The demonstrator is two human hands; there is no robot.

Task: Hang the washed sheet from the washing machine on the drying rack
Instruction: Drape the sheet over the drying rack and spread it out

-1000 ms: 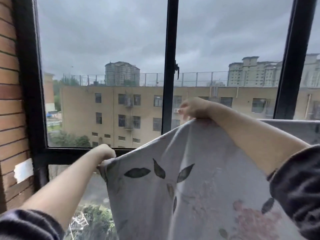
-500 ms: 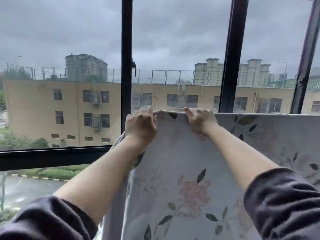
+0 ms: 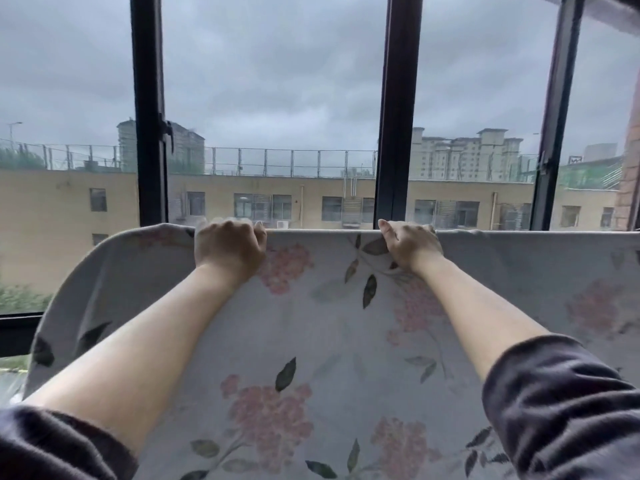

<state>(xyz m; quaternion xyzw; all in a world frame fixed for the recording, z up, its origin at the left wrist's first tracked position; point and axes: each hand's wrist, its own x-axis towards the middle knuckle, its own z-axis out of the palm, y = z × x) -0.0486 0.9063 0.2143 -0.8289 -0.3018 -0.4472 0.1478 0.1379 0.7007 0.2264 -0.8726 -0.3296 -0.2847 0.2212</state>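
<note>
Two hands up at the top fold of the sheet (image 3: 329,341), now spread apart rather than nearly side by side as half a second back.

For the left hand (image 3: 228,247): well left of the window post (image 3: 398,116) and below its foot, knuckles toward camera, fingers curled over the fold and gripping cloth.

For the right hand (image 3: 410,245): straight below the post, fingers hooked over the fold with tips out of sight behind it, also holding cloth.

Sheet position: top edge taut and level, running from well left of the post, past its foot and on to the right edge of view. Floral face hanging down toward camera. Left end rounded off and drooping, far left of the post; a second ago bunched low in the left hand.

No sight of the rack bar, hidden under the fold; presumed there from the straight line of the edge.

Meaning for the task: apparently draped over its support already, so past lifting and into spreading. Probably left to do: pull the left end out flat and even the drop. Amount hanging on the far side unknown.
</note>
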